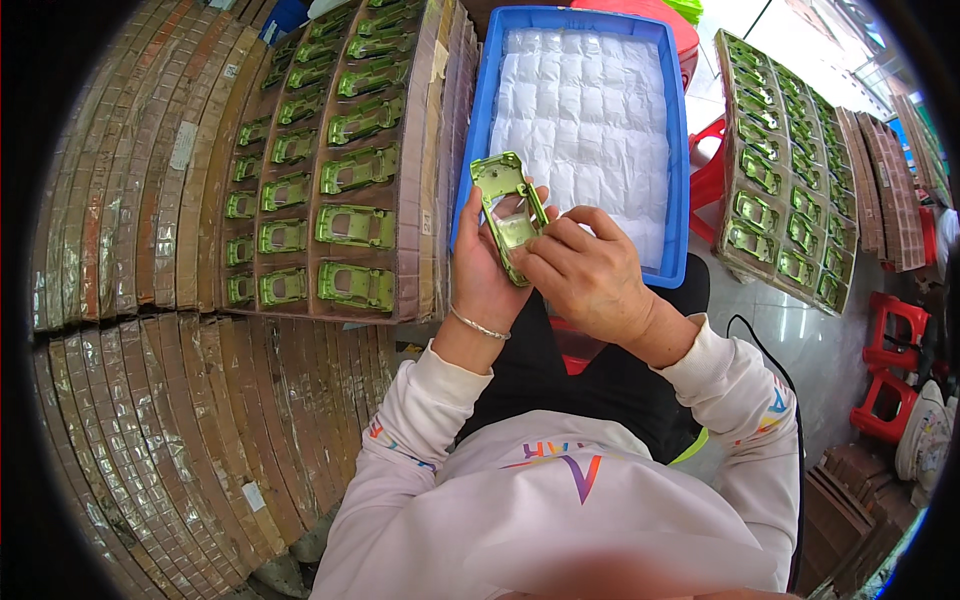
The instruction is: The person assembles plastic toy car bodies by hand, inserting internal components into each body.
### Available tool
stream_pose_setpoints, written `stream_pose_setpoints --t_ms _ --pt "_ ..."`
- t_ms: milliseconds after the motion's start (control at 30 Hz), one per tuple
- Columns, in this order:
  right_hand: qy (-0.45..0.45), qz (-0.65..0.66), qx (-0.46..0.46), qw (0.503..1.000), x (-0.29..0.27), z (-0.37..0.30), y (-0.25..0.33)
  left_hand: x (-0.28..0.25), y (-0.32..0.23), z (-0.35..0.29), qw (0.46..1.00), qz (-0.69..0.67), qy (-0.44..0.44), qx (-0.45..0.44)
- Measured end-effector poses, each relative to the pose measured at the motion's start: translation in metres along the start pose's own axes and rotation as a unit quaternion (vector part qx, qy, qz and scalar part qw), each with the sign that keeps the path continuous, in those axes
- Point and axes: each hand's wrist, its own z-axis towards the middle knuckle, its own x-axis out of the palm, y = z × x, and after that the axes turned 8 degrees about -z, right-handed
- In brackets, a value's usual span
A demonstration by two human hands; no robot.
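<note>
Background: blue bin with white padding, trays of green shells.
Left hand: closed around green car shell.
Right hand: fingers pinch its edge.

Green toy-car shell (hollow, window cutout), tilted upright.

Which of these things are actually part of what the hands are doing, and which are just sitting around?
In use:
- green metal car shell, held by left hand and right hand
- blue bin just behind them
- tray of green shells

Lying about:
- stacked cardboard trays
- red stools
- second tray of shells
</note>
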Motion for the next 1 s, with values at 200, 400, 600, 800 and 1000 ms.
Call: stream_pose_setpoints --t_ms 200,400,600,800,1000 --pt "0.017 -0.001 0.002 1.000 0.008 0.001 -0.004 -0.009 -0.001 0.007 1.000 0.007 0.027 -0.009" --pt "0.044 -0.004 -0.012 0.999 -0.002 0.002 -0.002 -0.016 -0.002 0.009 0.999 0.033 0.016 -0.018" --pt "0.016 -0.001 0.000 1.000 -0.004 0.000 -0.005 -0.002 0.003 0.006 0.999 0.051 -0.014 0.001" --pt "0.004 0.032 0.026 0.999 0.006 -0.003 -0.005 -0.006 0.003 0.007 0.997 0.066 -0.027 0.004" --pt "0.014 0.068 0.062 0.996 0.010 -0.005 -0.003 0.000 0.007 0.002 0.997 0.064 -0.041 0.010"
